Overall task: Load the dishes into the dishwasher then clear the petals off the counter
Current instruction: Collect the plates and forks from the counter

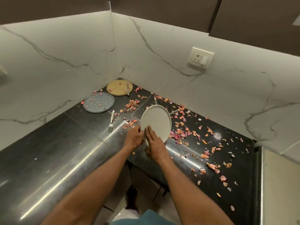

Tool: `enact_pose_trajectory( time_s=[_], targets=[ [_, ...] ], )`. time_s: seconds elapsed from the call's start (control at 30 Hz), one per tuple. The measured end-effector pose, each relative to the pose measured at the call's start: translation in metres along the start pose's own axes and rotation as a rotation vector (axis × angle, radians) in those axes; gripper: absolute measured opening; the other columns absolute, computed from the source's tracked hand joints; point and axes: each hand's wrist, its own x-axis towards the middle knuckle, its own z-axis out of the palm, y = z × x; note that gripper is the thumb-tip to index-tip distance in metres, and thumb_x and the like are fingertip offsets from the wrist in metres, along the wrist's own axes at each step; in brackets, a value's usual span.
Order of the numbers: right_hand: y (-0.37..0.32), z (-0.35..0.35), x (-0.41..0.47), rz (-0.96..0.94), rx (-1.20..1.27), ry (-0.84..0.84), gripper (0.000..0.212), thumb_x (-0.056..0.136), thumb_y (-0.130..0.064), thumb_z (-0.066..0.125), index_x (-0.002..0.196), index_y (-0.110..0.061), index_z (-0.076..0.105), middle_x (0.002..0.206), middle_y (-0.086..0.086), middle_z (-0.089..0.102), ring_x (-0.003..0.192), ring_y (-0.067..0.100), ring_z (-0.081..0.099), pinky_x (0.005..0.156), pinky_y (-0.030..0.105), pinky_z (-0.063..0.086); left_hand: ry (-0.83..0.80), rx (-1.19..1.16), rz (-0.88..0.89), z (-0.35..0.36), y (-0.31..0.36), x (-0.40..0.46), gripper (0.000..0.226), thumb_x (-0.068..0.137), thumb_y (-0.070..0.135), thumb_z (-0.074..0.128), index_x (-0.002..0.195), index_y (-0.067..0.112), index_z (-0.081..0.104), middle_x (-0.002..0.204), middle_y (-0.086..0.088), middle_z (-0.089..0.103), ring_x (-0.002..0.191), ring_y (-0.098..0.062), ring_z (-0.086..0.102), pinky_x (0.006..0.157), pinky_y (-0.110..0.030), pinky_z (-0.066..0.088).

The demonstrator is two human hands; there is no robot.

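A white plate [156, 121] is tilted up above the black corner counter [65, 143]. My left hand [134, 137] grips its lower left rim. My right hand [154, 144] lies flat against the plate's lower face, fingers together. A blue speckled plate [98, 102] and a yellow plate [118, 87] with a knife [128, 89] on it lie in the far corner. A fork [111, 121] rests on the counter left of the white plate. Pink and orange petals [181, 132] are scattered over the right counter. The dishwasher is out of view.
Marble backsplash walls meet behind the plates, with a wall socket [200, 57] on the right. Dark cabinets hang overhead. A second utensil [155, 100] lies behind the white plate. A small red item [82, 103] sits by the blue plate. Floor shows between the counter arms below.
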Motion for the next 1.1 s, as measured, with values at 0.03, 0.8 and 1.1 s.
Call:
enact_pose_trajectory(
  time_s=[0.03, 0.8, 1.1],
  targets=[
    [0.003, 0.005, -0.009, 0.026, -0.025, -0.007, 0.100, 0.094, -0.010, 0.064, 0.165, -0.022, -0.005, 0.173, -0.003, -0.010, 0.158, 0.026, 0.015, 0.125, 0.048, 0.028, -0.006, -0.022, -0.016, 0.003, -0.004, 0.001, 0.018, 0.093, 0.025, 0.050, 0.081, 0.015, 0.057, 0.074, -0.006, 0.067, 0.062, -0.024, 0.069, 0.061, -0.046, 0.060],
    [0.066, 0.007, -0.152, 1.163, 1.474, 0.668, 0.020, 0.107, -0.038, 0.050, 0.108, -0.023, 0.062, 0.102, 0.015, 0.076, 0.094, 0.028, 0.076, 0.084, 0.043, 0.061, -0.438, -0.407, -0.080, 0.097, 0.051, -0.044, 0.016, 0.097, 0.005, 0.050, 0.105, 0.003, 0.063, 0.072, -0.018, 0.067, 0.054, -0.023, 0.064, 0.049, -0.031, 0.055],
    [0.071, 0.055, -0.278, 1.392, 1.487, 1.009, 0.016, 0.099, -0.014, 0.067, 0.110, -0.004, 0.068, 0.095, 0.016, 0.072, 0.076, 0.026, 0.070, 0.068, 0.042, 0.064, -0.786, -0.361, -0.135, 0.170, 0.024, -0.129, 0.022, 0.093, 0.003, 0.052, 0.110, -0.003, 0.064, 0.075, -0.018, 0.066, 0.054, -0.024, 0.062, 0.049, -0.033, 0.055]
  ],
)
